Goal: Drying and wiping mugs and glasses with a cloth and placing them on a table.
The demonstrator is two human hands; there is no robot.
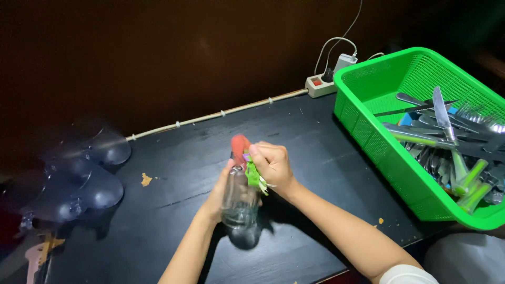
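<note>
My left hand (216,197) grips a clear plastic bottle (240,202) with a red cap (240,143), held above the black table (173,173). At the bottle's neck, my right hand (272,165) is closed on a green and white label strip (254,176) that hangs partly loose. The bottle looks blurred.
A green plastic basket (368,113) full of cutlery, with knives and green-handled pieces, stands at the right. A white power strip (322,84) with a charger and cables lies behind it. Dark blue rounded plastic objects (79,179) lie at the left. A cord runs along the table's back edge.
</note>
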